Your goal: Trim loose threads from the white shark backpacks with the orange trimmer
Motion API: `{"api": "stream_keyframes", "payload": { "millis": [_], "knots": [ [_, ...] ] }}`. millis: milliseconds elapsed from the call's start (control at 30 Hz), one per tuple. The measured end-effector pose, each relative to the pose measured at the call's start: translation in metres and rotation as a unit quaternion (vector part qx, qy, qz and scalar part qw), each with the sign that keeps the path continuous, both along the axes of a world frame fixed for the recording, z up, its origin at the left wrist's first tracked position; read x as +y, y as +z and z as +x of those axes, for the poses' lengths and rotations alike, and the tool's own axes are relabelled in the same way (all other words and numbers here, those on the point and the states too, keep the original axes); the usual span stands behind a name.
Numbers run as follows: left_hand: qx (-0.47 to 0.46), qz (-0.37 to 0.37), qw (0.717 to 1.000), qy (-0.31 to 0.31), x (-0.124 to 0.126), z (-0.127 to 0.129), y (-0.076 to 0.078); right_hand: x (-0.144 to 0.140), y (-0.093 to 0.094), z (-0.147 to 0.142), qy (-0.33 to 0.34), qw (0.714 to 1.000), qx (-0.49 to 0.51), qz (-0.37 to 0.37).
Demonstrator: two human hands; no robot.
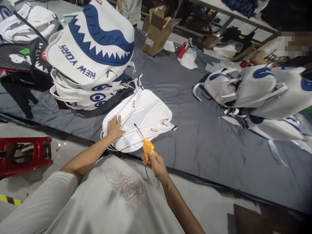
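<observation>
A white backpack [156, 109] lies on the table in front of me, its strap side facing up, with small red labels on the straps. My left hand [115, 129] rests on the near left part of it, fingers stretched out over the fabric. In my right hand [157, 164] is a yellow air blow gun [148, 147], gripped by its handle. The thin metal nozzle of the gun points up and left over the backpack's grey mesh panel. A hose hangs down from the handle.
Stacked white backpacks [92, 58] with blue shark teeth stand left of the backpack. More white backpacks [258, 87] are piled on the right. A cardboard box [157, 32] sits at the table's far edge. A red stool [46, 151] stands on the floor at left. Another person [131, 9] is partly visible behind.
</observation>
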State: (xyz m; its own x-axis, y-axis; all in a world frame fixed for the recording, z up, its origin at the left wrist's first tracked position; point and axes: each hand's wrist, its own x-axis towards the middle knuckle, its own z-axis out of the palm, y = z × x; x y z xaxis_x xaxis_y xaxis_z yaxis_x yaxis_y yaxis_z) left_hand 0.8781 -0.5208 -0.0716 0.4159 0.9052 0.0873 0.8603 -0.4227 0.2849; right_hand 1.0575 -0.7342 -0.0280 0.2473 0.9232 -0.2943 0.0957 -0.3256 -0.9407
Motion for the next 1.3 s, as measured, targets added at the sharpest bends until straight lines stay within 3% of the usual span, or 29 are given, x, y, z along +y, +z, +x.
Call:
{"api": "stream_keyframes", "payload": {
  "millis": [67,167,367,467,667,867,1033,1133,1300],
  "knots": [
    [-0.004,-0.003,1.000,-0.006,0.002,0.002,-0.006,0.001,0.000,0.003,-0.019,0.999,0.028,-0.024],
    [-0.009,0.000,1.000,-0.018,0.006,-0.003,-0.012,0.003,0.001,0.003,0.005,0.999,0.008,-0.048],
    [0.025,0.019,0.999,-0.033,0.003,0.000,-0.012,0.034,0.027,0.005,0.049,0.986,-0.155,-0.027],
    [0.033,0.002,0.999,-0.027,0.001,0.003,-0.011,0.067,0.040,0.010,0.087,0.958,-0.264,-0.070],
    [0.040,-0.025,0.999,-0.022,0.003,0.006,-0.014,0.130,0.058,0.003,0.107,0.868,-0.459,-0.158],
    [0.007,-0.048,0.998,-0.029,0.006,0.005,-0.018,0.146,0.077,-0.002,0.191,0.830,-0.487,-0.194],
    [0.014,-0.046,0.998,-0.038,0.007,0.004,-0.019,0.150,0.084,0.003,0.151,0.807,-0.531,-0.210],
    [0.013,-0.041,0.998,-0.035,0.005,0.003,-0.014,0.154,0.082,0.000,0.160,0.816,-0.520,-0.195],
    [-0.072,-0.038,0.997,-0.016,0.019,0.003,0.006,0.150,0.071,0.002,0.121,0.899,-0.377,-0.187]
  ]
}}
